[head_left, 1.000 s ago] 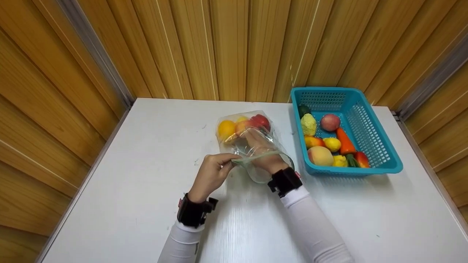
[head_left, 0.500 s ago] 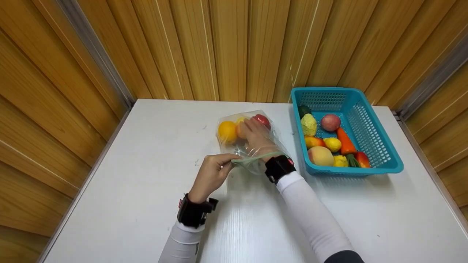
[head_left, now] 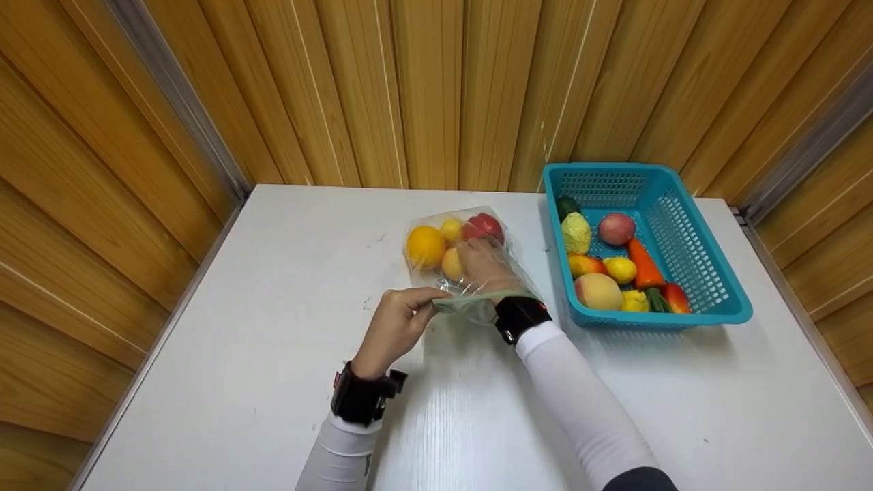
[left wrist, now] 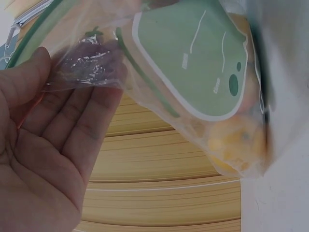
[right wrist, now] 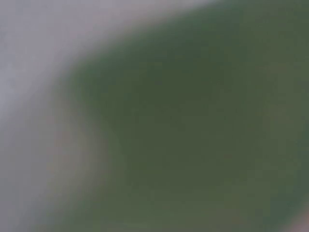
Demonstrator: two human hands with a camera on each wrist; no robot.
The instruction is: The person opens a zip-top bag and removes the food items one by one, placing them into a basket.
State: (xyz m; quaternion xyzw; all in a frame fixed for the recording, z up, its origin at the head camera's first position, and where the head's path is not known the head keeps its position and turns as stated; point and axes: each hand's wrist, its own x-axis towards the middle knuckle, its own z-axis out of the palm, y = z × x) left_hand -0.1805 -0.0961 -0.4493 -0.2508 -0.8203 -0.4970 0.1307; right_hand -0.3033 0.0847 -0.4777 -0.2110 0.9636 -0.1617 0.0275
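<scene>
A blue basket [head_left: 723, 318] sits well right of the grip; the clear bag [head_left: 470, 299] lies ahead of the left hand [head_left: 395, 324], which pinches its edge, maybe so the right hand [head_left: 487, 267] fits inside; I can't tell if that one holds the peach-like fruit [head_left: 451, 264] beside it.

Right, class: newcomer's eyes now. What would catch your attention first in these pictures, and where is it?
Probably the bright turquoise basket at the right of the white table, with an orange carrot among its contents. Next, near the middle, comes the clear bag containing a round orange fruit: the left hand pinches its green-edged opening, while the right hand is inside.
</scene>
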